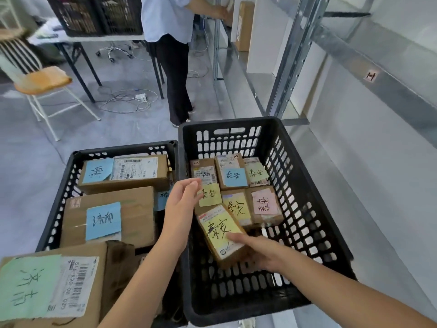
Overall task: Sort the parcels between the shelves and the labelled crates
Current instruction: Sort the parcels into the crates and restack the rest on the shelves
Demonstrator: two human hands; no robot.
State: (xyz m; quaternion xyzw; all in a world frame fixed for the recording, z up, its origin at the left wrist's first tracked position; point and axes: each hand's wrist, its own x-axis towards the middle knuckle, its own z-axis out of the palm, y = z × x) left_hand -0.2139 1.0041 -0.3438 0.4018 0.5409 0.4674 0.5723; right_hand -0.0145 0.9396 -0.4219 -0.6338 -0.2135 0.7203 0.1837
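Two black plastic crates sit side by side on the floor. The right crate (314,209) holds several small cardboard parcels with yellow, blue and pink handwritten notes. My right hand (257,253) grips one small parcel with a yellow note (221,233), tilted above the crate floor. My left hand (183,197) hovers over the divide between the crates, fingers loosely bent near a parcel with a yellow note (209,195); it holds nothing. The left crate (59,195) carries larger brown boxes with blue notes (104,220).
A big box with a green note (47,287) lies at the lower left. A metal shelf rack (293,62) stands on the right with boxes further back. Another person (172,43) stands ahead beside a table (78,39) with crates; a stool (42,79) and cables (127,100) are on the left.
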